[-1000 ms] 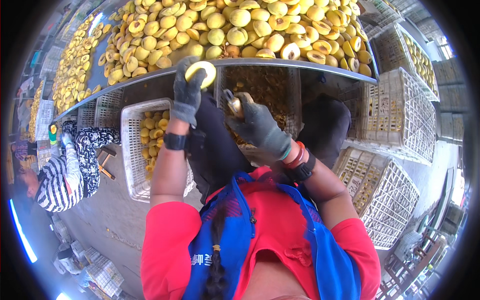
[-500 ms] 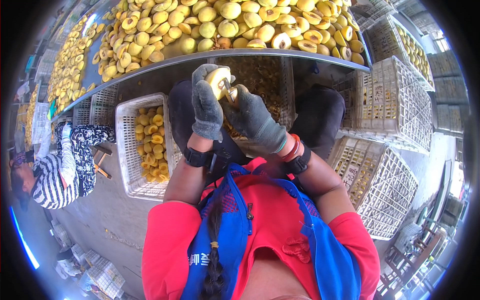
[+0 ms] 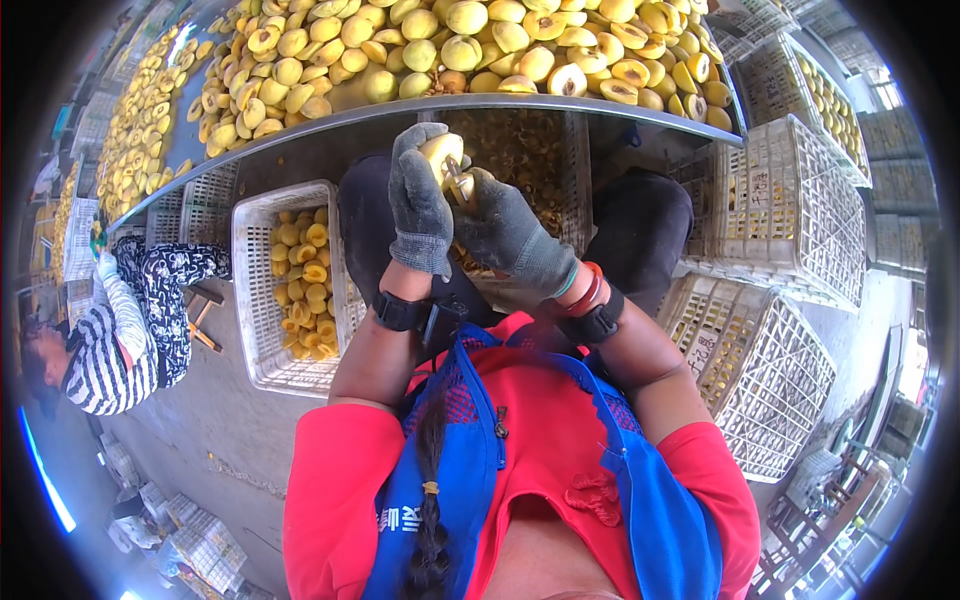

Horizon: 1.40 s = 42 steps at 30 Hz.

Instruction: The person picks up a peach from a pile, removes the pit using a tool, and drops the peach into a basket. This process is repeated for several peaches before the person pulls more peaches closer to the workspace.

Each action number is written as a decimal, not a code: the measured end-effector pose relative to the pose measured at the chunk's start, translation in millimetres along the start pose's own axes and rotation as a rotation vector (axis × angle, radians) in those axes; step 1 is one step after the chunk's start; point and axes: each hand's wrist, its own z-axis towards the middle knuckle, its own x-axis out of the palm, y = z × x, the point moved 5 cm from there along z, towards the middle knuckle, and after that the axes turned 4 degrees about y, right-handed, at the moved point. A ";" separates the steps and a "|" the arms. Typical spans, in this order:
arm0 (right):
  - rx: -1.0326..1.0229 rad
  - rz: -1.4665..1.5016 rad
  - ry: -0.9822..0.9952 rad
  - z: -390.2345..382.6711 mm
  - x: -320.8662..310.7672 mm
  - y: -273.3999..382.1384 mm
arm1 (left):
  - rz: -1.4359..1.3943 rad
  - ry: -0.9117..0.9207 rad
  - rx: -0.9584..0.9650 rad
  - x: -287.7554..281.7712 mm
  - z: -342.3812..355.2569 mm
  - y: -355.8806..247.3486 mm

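Note:
In grey work gloves, my two hands meet just below the edge of the metal table. My left hand (image 3: 415, 215) is closed round a yellow peach half (image 3: 439, 154), its cut side turned toward my right hand. My right hand (image 3: 508, 230) grips a small pitting knife (image 3: 462, 186), whose metal end touches the peach's cut face. Most of the knife's handle is hidden in the glove. Many yellow peach halves (image 3: 462, 52) lie on the table beyond my hands, some with pits still in them.
Left of my legs stands a white crate (image 3: 245, 345) of pitted peach halves. Another crate (image 3: 577, 190) holding brown pits is between my knees. Stacked white crates (image 3: 765, 190) rise at the right. At far left, a person in striped clothing (image 3: 115, 365) sits by the metal table's edge (image 3: 400, 109).
Both hands stay nearly in place, with the peach half and the knife turned slightly. At far left, the other person's arm has shifted.

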 end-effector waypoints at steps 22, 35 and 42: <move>-0.053 -0.208 0.108 14.8 5.1 -4.6 | -0.061 -0.088 -0.018 -2.9 0.7 -2.4; 0.198 0.142 0.245 7.0 1.1 -12.4 | -0.162 -0.019 -0.243 1.9 7.9 2.4; 0.347 0.285 0.474 -2.2 0.5 25.0 | -0.154 0.021 -0.232 -2.0 4.6 -21.0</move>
